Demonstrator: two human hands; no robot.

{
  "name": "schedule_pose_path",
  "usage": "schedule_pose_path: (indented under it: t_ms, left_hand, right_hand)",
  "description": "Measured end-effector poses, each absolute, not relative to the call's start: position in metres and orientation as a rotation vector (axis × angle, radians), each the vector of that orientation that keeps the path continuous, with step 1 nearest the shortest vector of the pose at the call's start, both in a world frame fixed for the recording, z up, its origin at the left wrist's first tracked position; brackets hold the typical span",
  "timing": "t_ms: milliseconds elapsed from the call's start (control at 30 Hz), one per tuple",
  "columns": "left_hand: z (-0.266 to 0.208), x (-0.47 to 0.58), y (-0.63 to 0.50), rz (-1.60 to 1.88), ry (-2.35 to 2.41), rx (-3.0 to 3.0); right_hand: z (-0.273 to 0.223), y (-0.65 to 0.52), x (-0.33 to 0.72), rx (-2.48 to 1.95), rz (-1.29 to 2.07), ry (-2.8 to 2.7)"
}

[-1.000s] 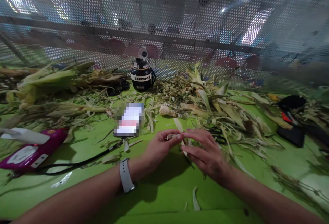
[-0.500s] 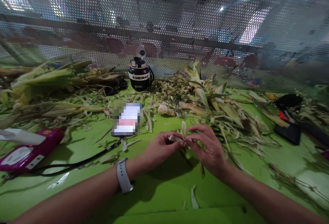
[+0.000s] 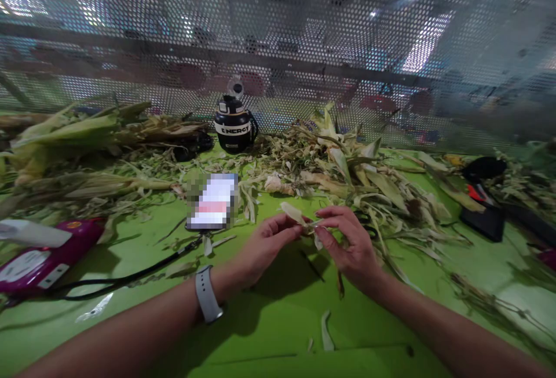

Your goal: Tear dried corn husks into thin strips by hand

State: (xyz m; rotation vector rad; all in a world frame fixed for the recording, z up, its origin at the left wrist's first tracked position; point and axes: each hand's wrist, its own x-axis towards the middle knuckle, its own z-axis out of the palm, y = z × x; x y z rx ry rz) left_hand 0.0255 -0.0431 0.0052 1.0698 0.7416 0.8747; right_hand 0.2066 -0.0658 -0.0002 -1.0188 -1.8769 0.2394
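Observation:
Between my fingertips is a small piece of pale corn husk [image 3: 293, 213], raised above the green table [image 3: 269, 331]. My left hand [image 3: 271, 245] pinches it from the left, a grey watch strap on that wrist. From the right, my right hand [image 3: 350, 242] grips the same piece with thumb and fingers, and a pale end hangs below them. The exact folds of the husk are partly hidden by the fingers. Black-handled scissors [image 3: 367, 224] lie just behind my right hand, partly covered. A loose husk strip [image 3: 327, 331] rests on the table nearer to me.
A phone [image 3: 212, 201] with a cable lies left of my hands, beside a purple power strip [image 3: 52, 256]. Behind stand a black bottle [image 3: 234, 126] and heaps of dried husks [image 3: 321, 158]. A black object [image 3: 486, 219] lies at right, before a perforated metal screen [image 3: 286, 36].
The husk piece that stood upright between my fingers now leans left over my left fingertips. Both hands have shifted slightly, still close together.

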Motion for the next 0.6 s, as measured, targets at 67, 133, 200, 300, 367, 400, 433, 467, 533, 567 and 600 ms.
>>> schedule_pose_path:
  t_ms: [67, 133, 200, 300, 367, 400, 433, 467, 533, 567, 600]
  left_hand:
    - [0.0030, 0.0257, -0.0423, 0.916, 0.732, 1.025]
    - [0.0005, 0.0255, -0.0416, 0.942, 0.738, 0.981]
    - [-0.0013, 0.0251, -0.0410, 0.955, 0.743, 0.952]
    - [-0.0022, 0.0251, -0.0398, 0.977, 0.719, 0.966]
    - [-0.0023, 0.0257, -0.0389, 0.998, 0.720, 1.006]
    - [-0.0024, 0.0261, -0.0386, 1.010, 0.733, 1.025]
    - [-0.0025, 0.0265, -0.0383, 1.022, 0.753, 1.041]
    - [-0.0027, 0.0268, -0.0382, 1.029, 0.773, 1.056]
    - [-0.0027, 0.0274, -0.0382, 1.042, 0.801, 1.080]
    - [-0.0027, 0.0277, -0.0383, 1.042, 0.807, 1.089]
    - [-0.0027, 0.0279, -0.0385, 1.038, 0.810, 1.093]
  right_hand:
    - [-0.0012, -0.0656, 0.2077, -1.038, 0.190, -1.879]
    - [-0.0018, -0.0654, 0.2083, -1.062, 0.141, -1.875]
    - [-0.0023, -0.0651, 0.2082, -1.068, 0.126, -1.882]
    - [-0.0035, -0.0651, 0.2080, -1.047, 0.150, -1.892]
    - [-0.0045, -0.0654, 0.2080, -1.032, 0.171, -1.881]
    - [-0.0050, -0.0655, 0.2081, -1.027, 0.181, -1.874]
    - [-0.0055, -0.0655, 0.2082, -1.020, 0.185, -1.868]
    - [-0.0060, -0.0654, 0.2083, -1.013, 0.185, -1.864]
    - [-0.0068, -0.0651, 0.2087, -1.004, 0.179, -1.865]
    - [-0.0070, -0.0651, 0.2089, -1.005, 0.174, -1.863]
    - [-0.0069, -0.0652, 0.2090, -1.007, 0.166, -1.863]
